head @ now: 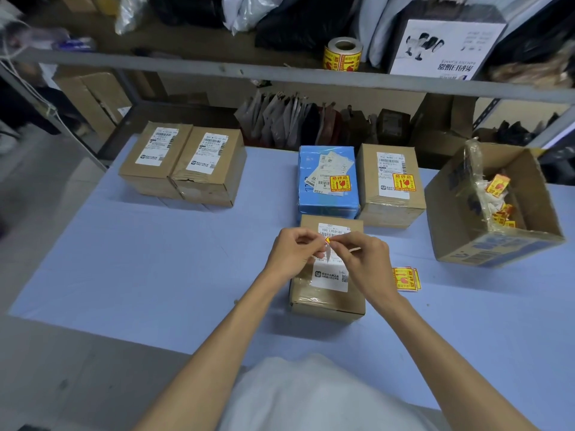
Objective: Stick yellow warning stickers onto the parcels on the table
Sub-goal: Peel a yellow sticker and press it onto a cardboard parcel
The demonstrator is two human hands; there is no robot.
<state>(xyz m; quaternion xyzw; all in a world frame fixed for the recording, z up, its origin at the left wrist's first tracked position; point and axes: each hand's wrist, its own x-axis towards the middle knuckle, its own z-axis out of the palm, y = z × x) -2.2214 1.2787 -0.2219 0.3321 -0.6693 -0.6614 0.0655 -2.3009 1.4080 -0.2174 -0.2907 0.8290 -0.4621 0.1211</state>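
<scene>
A small brown parcel (326,298) with a white shipping label lies in front of me on the blue table (155,259). Above it, my left hand (292,251) and my right hand (362,258) pinch a yellow warning sticker (328,244) and its white backing between fingertips. A small stack of yellow stickers (406,279) lies just right of the parcel. Behind it, a blue parcel (328,200) and a brown parcel (390,206) each carry a yellow sticker. Two brown parcels (183,178) at the far left show only white labels.
An open cardboard box (491,244) holding peeled backings and sticker scraps stands at the right. A roll of yellow stickers (342,56) sits on the metal shelf behind the table, among bags and a white carton (448,48). Pouches stand under the shelf.
</scene>
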